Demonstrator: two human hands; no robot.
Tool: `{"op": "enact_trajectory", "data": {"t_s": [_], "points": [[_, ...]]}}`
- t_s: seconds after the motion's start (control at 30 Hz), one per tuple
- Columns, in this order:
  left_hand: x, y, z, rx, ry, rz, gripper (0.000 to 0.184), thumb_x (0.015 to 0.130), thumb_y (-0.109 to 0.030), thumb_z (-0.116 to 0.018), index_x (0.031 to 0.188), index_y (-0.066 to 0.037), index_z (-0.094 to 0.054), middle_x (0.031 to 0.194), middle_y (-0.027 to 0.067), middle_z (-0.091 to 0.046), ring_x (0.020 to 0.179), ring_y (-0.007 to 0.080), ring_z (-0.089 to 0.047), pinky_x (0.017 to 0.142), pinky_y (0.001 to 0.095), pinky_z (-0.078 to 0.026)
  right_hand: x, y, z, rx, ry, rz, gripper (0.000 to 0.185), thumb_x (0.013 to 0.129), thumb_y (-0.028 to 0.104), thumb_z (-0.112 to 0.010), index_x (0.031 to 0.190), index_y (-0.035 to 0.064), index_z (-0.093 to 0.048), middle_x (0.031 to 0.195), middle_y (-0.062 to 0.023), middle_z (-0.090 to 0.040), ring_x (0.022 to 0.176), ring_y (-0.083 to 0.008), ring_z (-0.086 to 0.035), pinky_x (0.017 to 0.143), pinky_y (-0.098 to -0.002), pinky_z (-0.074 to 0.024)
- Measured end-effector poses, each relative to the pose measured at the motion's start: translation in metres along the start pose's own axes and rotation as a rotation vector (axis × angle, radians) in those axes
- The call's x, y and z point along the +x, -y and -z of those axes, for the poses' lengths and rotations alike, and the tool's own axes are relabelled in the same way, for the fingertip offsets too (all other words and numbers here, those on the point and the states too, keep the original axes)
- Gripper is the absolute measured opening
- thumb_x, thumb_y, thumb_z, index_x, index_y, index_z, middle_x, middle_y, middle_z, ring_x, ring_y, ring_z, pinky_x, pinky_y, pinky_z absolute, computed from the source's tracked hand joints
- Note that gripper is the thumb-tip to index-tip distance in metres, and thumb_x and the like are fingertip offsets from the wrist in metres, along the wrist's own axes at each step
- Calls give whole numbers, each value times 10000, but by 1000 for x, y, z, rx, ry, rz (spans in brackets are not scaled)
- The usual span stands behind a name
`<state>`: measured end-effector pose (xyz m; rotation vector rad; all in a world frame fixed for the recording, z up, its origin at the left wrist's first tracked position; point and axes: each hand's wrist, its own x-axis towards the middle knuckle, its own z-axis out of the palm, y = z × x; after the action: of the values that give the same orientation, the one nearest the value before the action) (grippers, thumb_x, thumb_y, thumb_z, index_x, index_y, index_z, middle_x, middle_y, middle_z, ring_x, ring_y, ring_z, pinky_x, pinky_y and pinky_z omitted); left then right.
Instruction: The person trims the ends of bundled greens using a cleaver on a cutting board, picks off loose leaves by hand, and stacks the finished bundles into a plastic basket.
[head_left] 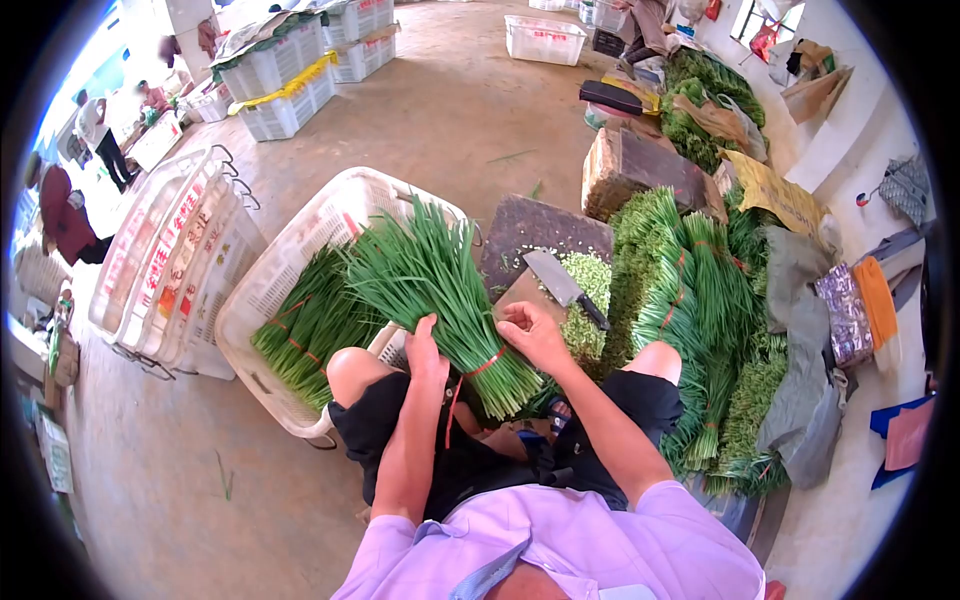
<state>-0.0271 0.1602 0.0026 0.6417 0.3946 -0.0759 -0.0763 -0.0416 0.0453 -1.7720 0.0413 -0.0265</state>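
Observation:
A bunch of garlic chives (440, 275) lies slanted across my lap, its cut pale ends toward me and its green tips over the basket. Around its lower part runs a red tie (487, 362), with one tail hanging on the left. My left hand (425, 350) is closed against the bunch's left side, its fingers partly hidden. At the opposite side, my right hand (532, 333) is curled with fingertips pinched close to the stalks; whatever is in the pinch is too small to make out. A cleaver (553, 278) rests on the chopping block (540, 225) beyond it, among chopped trimmings.
On my left stands a white plastic basket (240, 300) holding tied chives (300, 330). Stacked white crates (170, 270) are farther left. Piled chive bunches (715, 290) line my right, beside grey plastic sheeting (800, 370). Other people (97, 135) are at the far left.

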Motion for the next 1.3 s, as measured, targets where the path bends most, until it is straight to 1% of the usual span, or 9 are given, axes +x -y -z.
{"op": "enact_trajectory", "data": {"t_s": [0.13,0.57,0.63,0.67,0.8,0.9,1.1,1.2,1.3], "points": [[-1,-1,0,25,-10,-20,327,895,-57,-571,1212,22,-581,1149,118,-666,1008,283,-681,873,442,-584,-5,-8,-6,60,-9,-58,275,935,200,-705,1137,27,-634,864,-19,-662,724,-81,-589,646,-254,-513],[5,1,7,-21,14,-11,357,915,-57,-543,1257,44,-553,1182,144,-652,1029,301,-674,891,439,-577,8,20,-29,-373,-103,280,300,867,192,-765,1102,39,-658,840,-69,-636,747,-151,-592,694,-306,-502],[6,-1,8,-14,17,-15,366,918,-91,-558,1258,44,-554,1187,142,-654,1043,305,-671,919,445,-565,13,17,-28,-95,-67,341,218,903,148,-740,1067,23,-670,870,19,-621,736,-95,-554,663,-254,-491],[7,-2,8,-39,7,-19,356,917,-73,-550,1250,52,-557,1183,140,-654,1035,304,-672,900,446,-574,7,15,-20,151,30,29,123,955,118,-669,1053,43,-670,941,-2,-662,855,-120,-621,728,-265,-535],[8,-10,5,-119,-50,19,343,923,-91,-551,1238,42,-570,1175,125,-660,1030,299,-673,894,456,-575,-18,15,4,822,230,-34,109,1032,119,-536,1033,72,-634,1057,-113,-709,1039,-248,-689,834,-320,-590],[11,-9,8,-170,2,64,338,932,-125,-552,1236,21,-578,1174,110,-664,1030,287,-673,902,451,-570,-30,3,12,965,317,-27,98,1028,139,-549,1037,73,-622,1021,-131,-710,1021,-271,-702,842,-340,-598],[11,-9,10,-142,44,48,362,912,-128,-560,1248,6,-577,1185,105,-659,1057,280,-659,927,447,-552,-44,20,22,858,542,-194,73,1005,100,-581,1015,32,-605,966,-161,-724,989,-278,-715,865,-366,-594],[11,-9,9,-143,-30,22,376,904,-124,-569,1256,9,-574,1195,110,-653,1077,282,-648,942,447,-541,-54,64,27,304,1055,-268,206,957,88,-649,1139,-7,-628,1047,-170,-728,957,-239,-725,835,-343,-592],[16,-9,14,-154,-57,-7,378,904,-122,-571,1255,18,-570,1193,109,-653,1067,280,-650,933,438,-546,-40,76,47,135,853,-356,220,938,129,-677,1127,14,-670,980,-111,-746,858,-161,-730,664,-277,-579]]}}
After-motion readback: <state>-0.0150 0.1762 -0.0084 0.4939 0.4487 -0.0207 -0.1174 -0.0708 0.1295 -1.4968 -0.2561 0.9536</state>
